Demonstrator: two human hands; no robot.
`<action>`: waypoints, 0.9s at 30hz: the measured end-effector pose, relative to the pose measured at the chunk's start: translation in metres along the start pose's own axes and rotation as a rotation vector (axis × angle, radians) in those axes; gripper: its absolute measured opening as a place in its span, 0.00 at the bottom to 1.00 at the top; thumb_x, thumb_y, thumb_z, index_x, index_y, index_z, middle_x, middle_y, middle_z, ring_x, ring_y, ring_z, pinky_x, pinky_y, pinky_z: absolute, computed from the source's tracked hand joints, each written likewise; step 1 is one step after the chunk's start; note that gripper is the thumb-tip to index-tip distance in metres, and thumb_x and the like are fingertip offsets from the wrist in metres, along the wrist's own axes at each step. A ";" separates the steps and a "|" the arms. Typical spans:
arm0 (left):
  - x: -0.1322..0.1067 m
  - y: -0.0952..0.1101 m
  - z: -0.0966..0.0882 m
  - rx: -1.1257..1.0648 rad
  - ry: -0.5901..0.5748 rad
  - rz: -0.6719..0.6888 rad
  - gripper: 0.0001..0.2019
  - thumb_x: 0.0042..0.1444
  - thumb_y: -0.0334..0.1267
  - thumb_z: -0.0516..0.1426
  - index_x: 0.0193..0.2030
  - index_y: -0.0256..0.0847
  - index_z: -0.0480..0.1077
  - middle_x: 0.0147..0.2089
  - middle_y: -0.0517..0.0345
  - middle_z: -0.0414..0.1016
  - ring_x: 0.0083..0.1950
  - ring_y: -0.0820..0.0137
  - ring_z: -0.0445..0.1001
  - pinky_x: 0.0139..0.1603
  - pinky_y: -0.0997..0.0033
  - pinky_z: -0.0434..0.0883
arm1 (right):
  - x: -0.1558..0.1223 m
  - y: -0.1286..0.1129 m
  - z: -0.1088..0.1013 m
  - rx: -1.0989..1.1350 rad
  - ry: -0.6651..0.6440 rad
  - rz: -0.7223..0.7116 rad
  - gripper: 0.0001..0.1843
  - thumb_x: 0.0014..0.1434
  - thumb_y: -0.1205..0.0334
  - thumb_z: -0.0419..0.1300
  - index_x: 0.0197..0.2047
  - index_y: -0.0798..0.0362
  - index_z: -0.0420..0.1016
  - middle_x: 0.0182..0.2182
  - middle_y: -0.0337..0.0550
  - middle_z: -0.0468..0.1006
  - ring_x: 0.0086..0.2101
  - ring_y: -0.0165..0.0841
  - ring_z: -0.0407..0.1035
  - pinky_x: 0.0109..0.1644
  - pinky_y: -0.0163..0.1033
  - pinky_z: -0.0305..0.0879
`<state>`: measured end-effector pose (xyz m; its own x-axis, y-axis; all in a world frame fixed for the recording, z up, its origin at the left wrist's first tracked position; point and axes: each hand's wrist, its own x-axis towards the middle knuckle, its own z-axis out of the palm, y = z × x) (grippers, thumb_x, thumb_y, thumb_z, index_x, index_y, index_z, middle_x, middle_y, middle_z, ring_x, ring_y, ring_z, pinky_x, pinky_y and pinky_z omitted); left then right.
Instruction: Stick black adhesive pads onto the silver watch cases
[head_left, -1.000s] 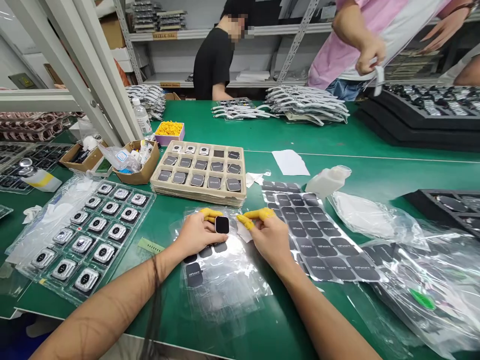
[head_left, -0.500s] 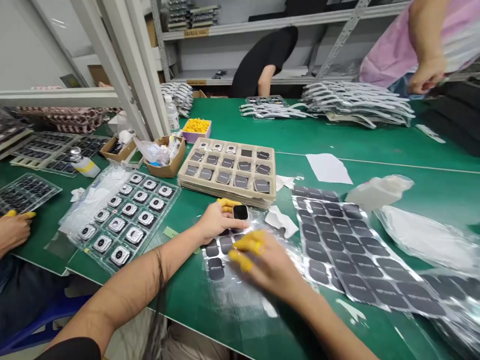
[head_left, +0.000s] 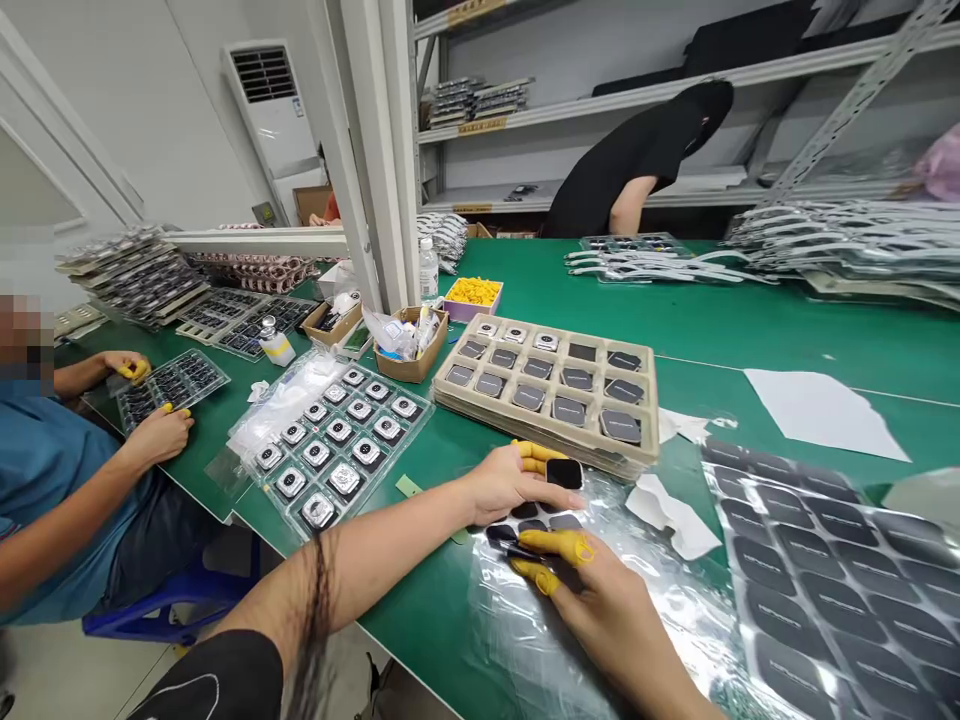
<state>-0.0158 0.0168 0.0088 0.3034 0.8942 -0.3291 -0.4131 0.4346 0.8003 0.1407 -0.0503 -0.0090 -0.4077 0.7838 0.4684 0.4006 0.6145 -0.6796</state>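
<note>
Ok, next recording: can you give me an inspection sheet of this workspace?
surface: green bench mat.
job's things: square black-faced device; dark rounded pads on clear plastic film; beige tray of similar devices.
clutter: crumpled white paper; cardboard box of small packets.
grippers: left hand, yellow finger cots, holds the device; right hand, also cotted, lies over the pads.
cables: nothing seen.
surroundings: seated person in blue; person in black at metal shelving.

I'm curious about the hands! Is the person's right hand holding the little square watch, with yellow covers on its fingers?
No, the left hand holds the square watch, as the head view shows; the right hand is over the clear plastic sheet. The yellow finger covers are right.
</note>
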 end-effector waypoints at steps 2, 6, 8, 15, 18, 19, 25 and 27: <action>0.000 0.000 0.000 -0.010 -0.005 -0.008 0.33 0.22 0.29 0.77 0.40 0.36 0.74 0.34 0.59 0.77 0.36 0.72 0.76 0.50 0.63 0.71 | -0.002 0.001 0.000 0.059 0.028 0.077 0.06 0.60 0.57 0.63 0.41 0.43 0.80 0.35 0.44 0.85 0.33 0.44 0.80 0.35 0.48 0.79; -0.001 0.001 0.000 -0.001 -0.015 0.005 0.32 0.24 0.29 0.77 0.40 0.36 0.73 0.35 0.58 0.77 0.36 0.73 0.76 0.47 0.66 0.71 | -0.003 0.003 -0.003 0.110 0.025 0.123 0.04 0.61 0.56 0.64 0.40 0.43 0.81 0.34 0.39 0.85 0.31 0.39 0.80 0.33 0.42 0.78; -0.002 0.004 0.001 0.004 -0.002 0.017 0.32 0.25 0.29 0.77 0.41 0.36 0.73 0.36 0.58 0.77 0.36 0.73 0.76 0.46 0.66 0.71 | -0.002 -0.001 -0.008 0.118 0.030 0.077 0.05 0.62 0.59 0.64 0.41 0.42 0.81 0.33 0.38 0.85 0.31 0.37 0.80 0.34 0.41 0.77; -0.007 0.003 0.003 0.175 -0.014 0.108 0.33 0.30 0.32 0.76 0.45 0.36 0.71 0.39 0.57 0.78 0.38 0.72 0.76 0.45 0.67 0.72 | 0.015 -0.015 -0.049 0.439 0.110 0.145 0.05 0.59 0.56 0.68 0.32 0.45 0.81 0.32 0.41 0.82 0.35 0.37 0.76 0.39 0.42 0.74; -0.010 -0.004 0.006 0.459 -0.036 0.155 0.34 0.33 0.36 0.76 0.49 0.37 0.72 0.35 0.57 0.79 0.34 0.71 0.76 0.37 0.70 0.71 | 0.020 -0.006 -0.058 0.533 0.193 0.491 0.17 0.53 0.44 0.71 0.34 0.49 0.80 0.32 0.44 0.81 0.33 0.37 0.74 0.38 0.42 0.73; -0.011 -0.006 0.006 0.577 -0.025 0.169 0.32 0.34 0.37 0.76 0.48 0.37 0.73 0.33 0.58 0.79 0.32 0.71 0.75 0.35 0.71 0.70 | 0.022 -0.001 -0.057 0.537 0.217 0.573 0.21 0.50 0.41 0.71 0.35 0.50 0.81 0.34 0.46 0.82 0.35 0.38 0.75 0.40 0.44 0.73; -0.017 -0.006 0.011 1.018 0.044 0.241 0.16 0.40 0.45 0.73 0.29 0.38 0.76 0.28 0.56 0.80 0.30 0.68 0.76 0.32 0.70 0.66 | 0.022 0.019 -0.042 0.669 0.360 0.831 0.32 0.37 0.41 0.77 0.39 0.53 0.79 0.36 0.47 0.82 0.39 0.41 0.76 0.50 0.50 0.73; -0.017 -0.005 0.012 1.015 0.035 0.243 0.18 0.41 0.43 0.73 0.36 0.38 0.78 0.28 0.57 0.81 0.31 0.67 0.77 0.32 0.70 0.67 | 0.023 0.018 -0.041 0.725 0.343 0.857 0.30 0.35 0.43 0.78 0.38 0.53 0.79 0.36 0.47 0.82 0.39 0.41 0.77 0.50 0.50 0.74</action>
<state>-0.0082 -0.0022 0.0167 0.2768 0.9553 -0.1038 0.4609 -0.0372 0.8867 0.1719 -0.0179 0.0124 0.0549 0.9677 -0.2461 -0.1699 -0.2339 -0.9573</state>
